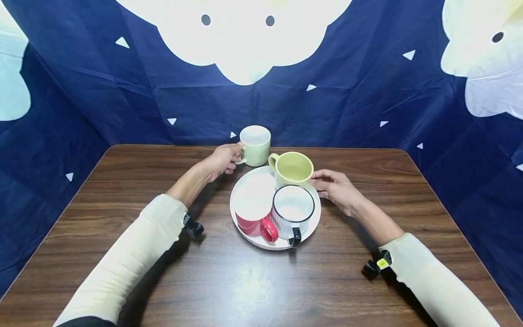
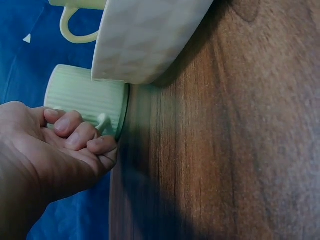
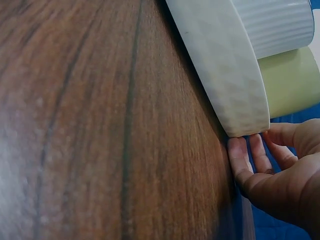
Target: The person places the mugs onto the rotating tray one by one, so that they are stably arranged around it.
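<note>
My left hand (image 1: pixel 226 159) grips the handle of a pale green ribbed mug (image 1: pixel 258 152), its fingers curled at the handle in the left wrist view. The mug is upright just behind a round white tray (image 1: pixel 263 245). On the tray are a yellow-green mug (image 1: pixel 293 167), a white mug with black rim and handle (image 1: pixel 292 206), and a red mug (image 1: pixel 248 225), whose top is washed out by glare. My right hand (image 1: pixel 337 188) touches the tray's right side with its fingertips (image 3: pixel 239 145), beside the yellow-green mug. The tray's faceted outer wall shows in both wrist views.
The brown wooden table (image 1: pixel 143 254) ends just behind the pale green mug. A dark blue cloth (image 1: pixel 122 104) with white cloud shapes and small triangles hangs behind and at the sides. Small black wrist cameras sit below both cuffs.
</note>
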Motion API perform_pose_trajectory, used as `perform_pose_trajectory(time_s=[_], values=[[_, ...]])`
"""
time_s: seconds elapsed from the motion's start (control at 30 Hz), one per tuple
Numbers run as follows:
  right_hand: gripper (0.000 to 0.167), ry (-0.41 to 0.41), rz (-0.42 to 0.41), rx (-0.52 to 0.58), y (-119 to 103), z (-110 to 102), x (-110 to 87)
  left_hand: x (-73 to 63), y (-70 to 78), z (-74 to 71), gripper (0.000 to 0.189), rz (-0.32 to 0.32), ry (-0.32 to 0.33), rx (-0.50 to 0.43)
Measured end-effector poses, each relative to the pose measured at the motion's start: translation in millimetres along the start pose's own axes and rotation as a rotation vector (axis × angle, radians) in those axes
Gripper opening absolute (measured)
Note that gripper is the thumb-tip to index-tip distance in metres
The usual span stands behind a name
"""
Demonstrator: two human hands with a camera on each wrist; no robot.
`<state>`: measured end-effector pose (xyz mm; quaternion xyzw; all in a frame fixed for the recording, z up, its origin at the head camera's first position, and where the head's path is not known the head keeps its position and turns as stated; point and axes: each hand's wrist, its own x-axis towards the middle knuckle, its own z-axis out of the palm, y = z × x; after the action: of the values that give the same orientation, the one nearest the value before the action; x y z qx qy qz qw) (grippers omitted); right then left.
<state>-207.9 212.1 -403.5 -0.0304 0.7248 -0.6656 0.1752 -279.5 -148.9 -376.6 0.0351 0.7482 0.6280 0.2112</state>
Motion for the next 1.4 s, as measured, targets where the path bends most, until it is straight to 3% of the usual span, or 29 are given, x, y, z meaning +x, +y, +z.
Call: perform_pose_trajectory(time_s=[0.3,0.9,1.17,1.4], values=[[0.016,0.049,-0.004,-0.027,3.1,4.5,-2.4,-1.7,-7.4,-2.2,0.044,0.009,0.015,-0.023],[0.046,0.028,0.019,-0.059,1.9,12.1,-43.9,-7.3,-21.1,4.1,0.043,0.016,0.096,-0.154],[0.059,0.056,0.039,-0.064,0.6,16.4,-60.8,-14.1,-15.0,7.1,0.040,0.055,0.144,-0.218],[0.058,0.063,0.044,-0.040,4.7,20.3,-70.5,-24.8,-11.5,4.7,0.039,0.084,0.168,-0.236]])
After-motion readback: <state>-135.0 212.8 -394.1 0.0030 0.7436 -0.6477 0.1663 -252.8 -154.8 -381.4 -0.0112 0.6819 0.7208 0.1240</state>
